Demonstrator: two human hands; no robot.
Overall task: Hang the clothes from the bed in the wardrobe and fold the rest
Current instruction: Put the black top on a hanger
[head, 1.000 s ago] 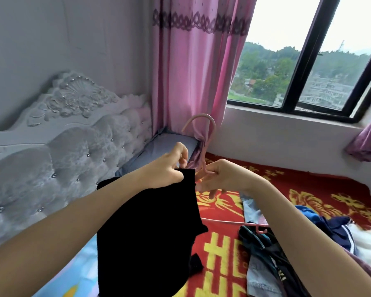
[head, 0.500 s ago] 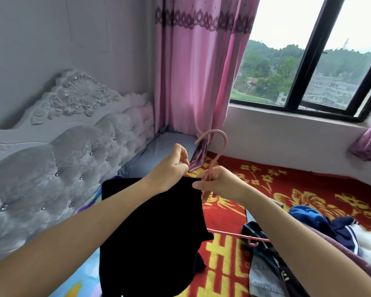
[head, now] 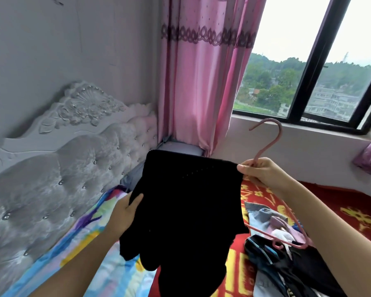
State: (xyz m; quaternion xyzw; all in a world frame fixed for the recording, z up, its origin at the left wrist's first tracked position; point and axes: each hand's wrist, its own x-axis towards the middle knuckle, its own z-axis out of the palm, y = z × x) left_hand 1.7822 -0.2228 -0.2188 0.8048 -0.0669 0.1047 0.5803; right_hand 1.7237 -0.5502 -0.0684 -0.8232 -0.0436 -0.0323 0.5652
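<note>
A black garment (head: pixel 186 206) hangs on a pink hanger (head: pixel 273 138), held up over the bed. My right hand (head: pixel 259 171) grips the hanger's neck below its hook and pinches the garment's top edge there. My left hand (head: pixel 126 213) grips the garment's left side lower down. The hanger's right arm (head: pixel 296 241) sticks out bare below my right forearm. Most of the hanger is hidden inside the cloth.
A heap of clothes (head: pixel 287 254) lies on the red and gold bedspread (head: pixel 351 213) at the right. A grey tufted headboard (head: pixel 58 168) stands at the left, a pink curtain (head: pixel 201 82) and window (head: pixel 308 71) behind.
My left hand has dropped from the garment's top edge near the hook to its lower left side. The garment is now spread wider and raised; my right hand shifted right with the hanger.
</note>
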